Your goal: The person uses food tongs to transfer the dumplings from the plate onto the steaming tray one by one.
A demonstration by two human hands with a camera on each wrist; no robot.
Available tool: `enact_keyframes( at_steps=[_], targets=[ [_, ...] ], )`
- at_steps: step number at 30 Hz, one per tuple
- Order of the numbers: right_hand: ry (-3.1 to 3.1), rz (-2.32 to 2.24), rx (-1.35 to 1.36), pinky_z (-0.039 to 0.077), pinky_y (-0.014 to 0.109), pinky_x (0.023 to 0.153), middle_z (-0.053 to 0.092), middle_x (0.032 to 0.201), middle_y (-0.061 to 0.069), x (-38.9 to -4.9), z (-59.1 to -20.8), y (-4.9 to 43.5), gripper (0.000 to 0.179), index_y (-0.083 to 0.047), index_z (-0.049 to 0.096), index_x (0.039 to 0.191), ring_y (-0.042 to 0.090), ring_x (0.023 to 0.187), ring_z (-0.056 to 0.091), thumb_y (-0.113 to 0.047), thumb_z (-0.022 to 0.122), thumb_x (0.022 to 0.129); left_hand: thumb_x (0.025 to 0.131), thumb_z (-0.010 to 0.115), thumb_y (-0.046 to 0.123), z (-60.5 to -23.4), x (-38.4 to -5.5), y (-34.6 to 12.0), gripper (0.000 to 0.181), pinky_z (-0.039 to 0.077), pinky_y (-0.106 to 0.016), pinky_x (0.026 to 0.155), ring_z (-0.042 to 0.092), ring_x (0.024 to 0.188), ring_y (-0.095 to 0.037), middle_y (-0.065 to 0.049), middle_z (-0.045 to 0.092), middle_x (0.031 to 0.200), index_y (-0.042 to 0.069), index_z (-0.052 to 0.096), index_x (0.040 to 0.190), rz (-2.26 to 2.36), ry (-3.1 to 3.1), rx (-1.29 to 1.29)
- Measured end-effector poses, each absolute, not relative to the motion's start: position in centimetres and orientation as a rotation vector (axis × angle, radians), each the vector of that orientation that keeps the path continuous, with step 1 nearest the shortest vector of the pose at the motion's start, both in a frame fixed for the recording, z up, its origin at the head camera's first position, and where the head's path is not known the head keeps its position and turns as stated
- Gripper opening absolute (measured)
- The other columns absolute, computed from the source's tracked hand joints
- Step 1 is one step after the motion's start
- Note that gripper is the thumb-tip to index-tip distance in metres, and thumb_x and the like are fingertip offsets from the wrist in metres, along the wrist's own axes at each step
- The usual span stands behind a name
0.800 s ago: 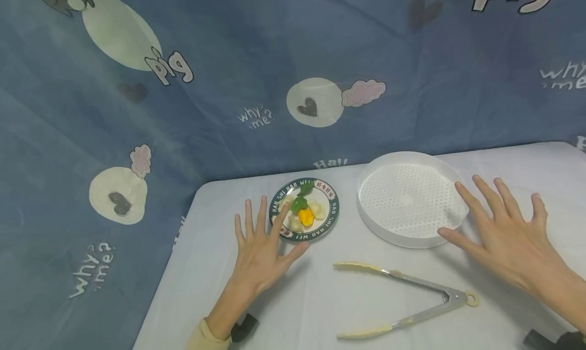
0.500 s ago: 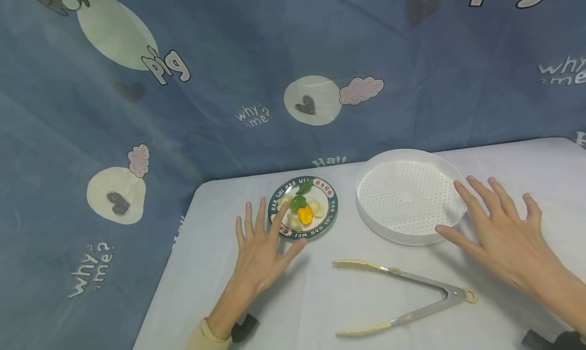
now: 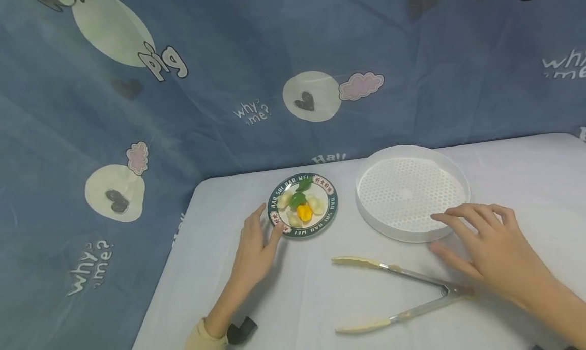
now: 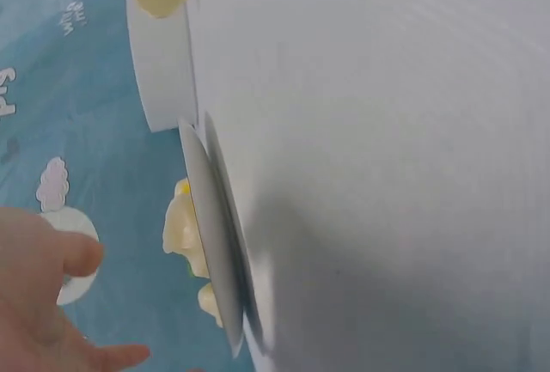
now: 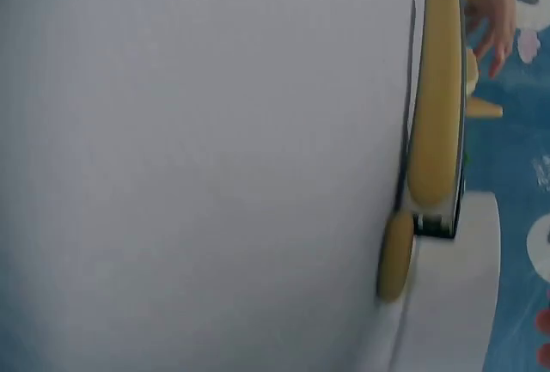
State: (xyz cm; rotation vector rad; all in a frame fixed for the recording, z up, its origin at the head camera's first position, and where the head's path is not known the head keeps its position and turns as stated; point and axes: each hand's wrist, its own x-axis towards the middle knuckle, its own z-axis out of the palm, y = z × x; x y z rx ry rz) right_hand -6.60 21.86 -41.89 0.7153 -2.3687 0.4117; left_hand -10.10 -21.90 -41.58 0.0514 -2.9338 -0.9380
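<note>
Left on the white-covered table: round white ceramic-looking plate with green lettered rim, bearing pale dumpling-like pieces. Left hand at its near-left edge, fingers loosely bent, gripping nothing; contact unclear. Right hand likewise, near round white perforated tray and splayed metal tongs with cream tips. Risks, judged: one-sided lift tips plate, pieces slide; low right wrist knocks tongs.

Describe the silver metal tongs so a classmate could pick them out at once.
On the white table, find the round white plastic-looking tray full of small holes. Below it, in the head view, lie silver metal tongs with cream-yellow tips. Unlike the round tray, they form a sideways V.
</note>
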Motion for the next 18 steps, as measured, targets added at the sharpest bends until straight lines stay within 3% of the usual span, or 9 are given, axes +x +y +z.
enact_keyframes(
  at_steps=[7,13,18],
  targets=[
    [-2.37,0.377,0.942,0.043,0.046,0.092,0.07,0.117,-0.001,-5.0,-42.5,21.0,0.07,-0.014,0.073,0.124,0.023,0.112,0.062,-0.07,0.031,0.11,0.111,0.053,0.039,-41.2,-10.7,-22.1,0.067,0.059,-0.06,0.117,0.058,0.143,-0.046,-0.024,0.036,0.17,0.01,0.03,0.168,-1.324,-2.834,0.311],
    [-2.383,0.381,1.059,0.039,0.035,0.094,0.069,0.12,-0.008,-4.4,-43.5,20.5,0.067,-0.019,0.071,0.131,0.017,0.111,0.061,-0.075,0.046,0.103,0.111,0.05,0.039,-41.0,-11.1,-22.4,0.07,0.061,-0.05,0.118,0.064,0.136,-0.042,-0.025,0.039,0.168,0.01,0.024,0.17,-1.667,-2.709,0.459],
    [-2.392,0.373,1.117,0.037,0.033,0.097,0.068,0.122,-0.008,-3.9,-44.2,20.3,0.074,-0.016,0.069,0.135,0.016,0.111,0.06,-0.077,0.059,0.096,0.112,0.047,0.032,-41.3,-11.4,-22.3,0.072,0.062,-0.037,0.117,0.061,0.141,-0.039,-0.027,0.042,0.164,0.004,0.018,0.171,-1.979,-2.547,0.518]
  ],
)
